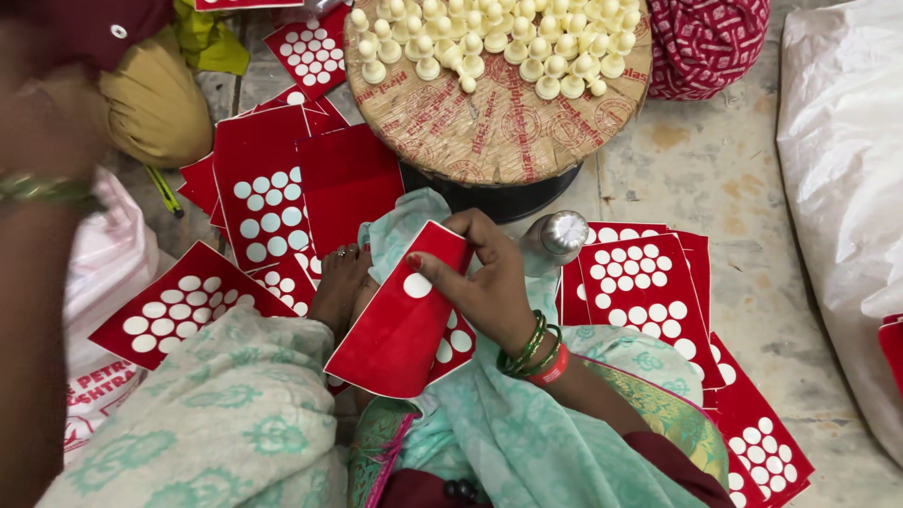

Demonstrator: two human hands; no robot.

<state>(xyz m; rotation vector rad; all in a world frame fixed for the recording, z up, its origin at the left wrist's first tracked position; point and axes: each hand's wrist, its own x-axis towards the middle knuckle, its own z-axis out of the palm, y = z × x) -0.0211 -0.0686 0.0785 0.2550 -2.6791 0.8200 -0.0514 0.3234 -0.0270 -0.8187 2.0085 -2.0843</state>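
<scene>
Right hand [489, 282] pinches red card [400, 320] over lap, fingers [442, 273] closed on top edge beside one white dot. Left hand [42, 122] blurred at frame edge, grip unclear. More dotted cards [644, 282] on floor; round board [499, 122] holds white pieces [489, 42].

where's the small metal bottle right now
In the head view the metal bottle stands on the floor just right of the right hand, below the round board.

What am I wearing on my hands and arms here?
The right hand has red nail polish, with green bangles and a red bangle at the wrist, and a dark maroon sleeve higher up. The left arm, blurred, wears a green-gold bangle.
</scene>
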